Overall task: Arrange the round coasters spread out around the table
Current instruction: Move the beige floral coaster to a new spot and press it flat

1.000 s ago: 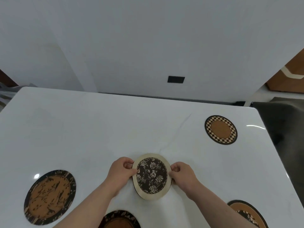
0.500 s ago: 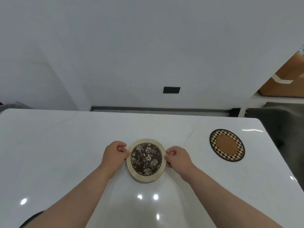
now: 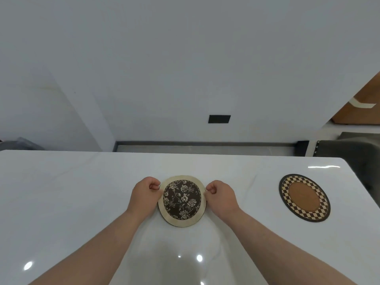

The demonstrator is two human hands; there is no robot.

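Observation:
A round coaster with a dark floral centre and a pale rim (image 3: 182, 200) lies on the white table (image 3: 72, 192), out toward the far middle. My left hand (image 3: 145, 195) pinches its left edge and my right hand (image 3: 221, 195) pinches its right edge, fingers curled. A second round coaster with a checkered ring and a brown centre (image 3: 304, 198) lies flat at the right, apart from both hands.
The table's far edge runs just beyond the coasters, with a floor strip and a white wall behind it. A dark chair (image 3: 353, 159) stands past the right corner. The glossy tabletop shows light reflections near me.
Both hands have pushed the floral coaster away from me toward the far middle of the table. The view has tilted up, so the coasters near the front edge have left the frame.

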